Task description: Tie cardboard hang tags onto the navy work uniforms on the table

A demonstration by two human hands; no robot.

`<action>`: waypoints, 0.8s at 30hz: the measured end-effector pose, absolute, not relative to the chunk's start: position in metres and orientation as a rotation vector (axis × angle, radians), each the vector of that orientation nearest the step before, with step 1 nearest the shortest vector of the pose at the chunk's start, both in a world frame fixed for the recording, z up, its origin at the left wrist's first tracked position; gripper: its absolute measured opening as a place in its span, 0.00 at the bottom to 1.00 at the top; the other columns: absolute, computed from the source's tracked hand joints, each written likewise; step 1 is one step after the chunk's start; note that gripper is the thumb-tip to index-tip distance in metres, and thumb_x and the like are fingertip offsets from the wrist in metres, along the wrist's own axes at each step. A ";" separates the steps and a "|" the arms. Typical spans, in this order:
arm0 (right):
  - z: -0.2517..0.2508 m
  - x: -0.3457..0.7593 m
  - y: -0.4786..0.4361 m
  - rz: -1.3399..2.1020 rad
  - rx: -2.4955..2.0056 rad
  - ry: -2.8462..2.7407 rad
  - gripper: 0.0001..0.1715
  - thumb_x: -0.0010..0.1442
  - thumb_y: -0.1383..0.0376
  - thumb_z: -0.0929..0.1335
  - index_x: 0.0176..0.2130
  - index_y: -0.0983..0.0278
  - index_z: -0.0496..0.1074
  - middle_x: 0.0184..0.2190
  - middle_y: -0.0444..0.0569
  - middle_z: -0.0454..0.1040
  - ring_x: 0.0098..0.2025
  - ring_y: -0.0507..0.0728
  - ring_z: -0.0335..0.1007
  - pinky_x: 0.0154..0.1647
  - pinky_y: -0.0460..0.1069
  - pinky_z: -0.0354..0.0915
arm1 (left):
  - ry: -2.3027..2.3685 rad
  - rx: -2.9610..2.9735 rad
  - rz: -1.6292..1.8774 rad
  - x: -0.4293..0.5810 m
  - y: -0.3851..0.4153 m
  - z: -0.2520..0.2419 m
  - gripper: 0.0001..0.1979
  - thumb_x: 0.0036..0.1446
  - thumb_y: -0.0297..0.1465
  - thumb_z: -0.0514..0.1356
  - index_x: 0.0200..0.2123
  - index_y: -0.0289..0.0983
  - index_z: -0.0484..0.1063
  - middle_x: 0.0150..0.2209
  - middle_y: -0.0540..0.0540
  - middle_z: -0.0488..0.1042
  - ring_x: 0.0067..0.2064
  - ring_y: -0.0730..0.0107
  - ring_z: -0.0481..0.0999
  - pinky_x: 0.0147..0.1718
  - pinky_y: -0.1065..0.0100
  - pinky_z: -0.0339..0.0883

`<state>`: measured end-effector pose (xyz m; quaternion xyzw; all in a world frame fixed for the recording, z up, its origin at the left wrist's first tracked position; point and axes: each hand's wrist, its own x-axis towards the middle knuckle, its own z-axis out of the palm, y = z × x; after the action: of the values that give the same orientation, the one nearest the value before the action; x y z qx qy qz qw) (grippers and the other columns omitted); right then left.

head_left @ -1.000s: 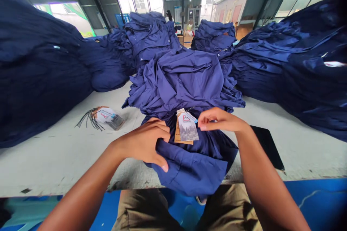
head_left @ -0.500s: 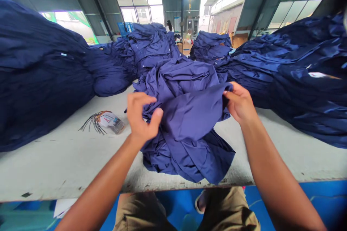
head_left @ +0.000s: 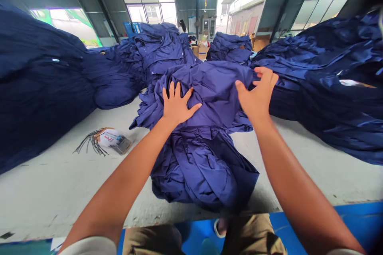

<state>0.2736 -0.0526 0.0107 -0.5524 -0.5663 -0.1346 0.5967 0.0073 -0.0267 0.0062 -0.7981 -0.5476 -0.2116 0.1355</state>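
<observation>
In front of me a navy blue garment [head_left: 214, 107] lies heaped, its upper part spread over a pile of the same cloth. My left hand [head_left: 176, 105] rests on it palm down, fingers spread. At the garment's right edge, my right hand [head_left: 259, 95] is raised with thumb and fingers apart, gripping nothing; whether it touches the cloth I cannot tell. Nearer the table edge lies a crumpled bundle of the same navy cloth [head_left: 200, 171]. Left of my left forearm sits a packet of hang tags [head_left: 113, 140] with dark strings.
A large navy garment pile [head_left: 38, 91] rises on the left of the white table [head_left: 74, 187], and another [head_left: 329, 75] on the right. More stacks [head_left: 163, 48] stand behind. Beyond them are cardboard boxes [head_left: 202, 51], a cabinet and a person partly seen.
My right hand has let go of the cloth edge and moved up, opening. My left hand has come forward and flattened onto the garment, whose held flap now lies over the pile.
</observation>
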 end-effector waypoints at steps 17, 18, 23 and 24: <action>-0.010 0.225 0.064 -0.063 -1.794 -1.997 0.40 0.72 0.42 0.53 0.66 0.61 0.70 0.67 0.60 0.67 0.68 0.74 0.58 0.67 0.75 0.51 | -2.065 -2.347 -0.475 -0.019 0.084 0.015 0.47 0.57 0.67 0.45 0.67 0.43 0.68 0.73 0.39 0.58 0.76 0.33 0.44 0.70 0.30 0.36; -0.007 0.225 0.075 0.002 -1.834 -2.017 0.41 0.72 0.41 0.52 0.64 0.60 0.72 0.67 0.60 0.67 0.67 0.75 0.58 0.66 0.76 0.51 | -2.079 -2.358 -0.475 -0.020 0.092 0.015 0.47 0.57 0.67 0.45 0.66 0.43 0.69 0.73 0.39 0.60 0.75 0.33 0.45 0.69 0.31 0.37; -0.007 0.226 0.121 0.209 -1.942 -2.011 0.41 0.70 0.38 0.53 0.64 0.55 0.72 0.68 0.58 0.65 0.69 0.76 0.55 0.65 0.78 0.47 | -2.166 -2.362 -0.466 -0.022 0.131 0.013 0.44 0.56 0.67 0.45 0.64 0.47 0.70 0.71 0.39 0.63 0.73 0.33 0.52 0.68 0.30 0.39; -0.008 0.227 0.127 0.226 -1.945 -2.005 0.41 0.70 0.38 0.53 0.64 0.55 0.72 0.68 0.58 0.66 0.69 0.76 0.55 0.65 0.78 0.47 | -2.186 -2.361 -0.448 -0.021 0.138 0.012 0.45 0.56 0.67 0.45 0.64 0.47 0.70 0.71 0.38 0.64 0.73 0.32 0.53 0.68 0.29 0.39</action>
<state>0.2266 0.1266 -0.0081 -0.6840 -0.7052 0.0794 0.1686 -0.0211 0.1375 0.0123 -0.7258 -0.6719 -0.1377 -0.0533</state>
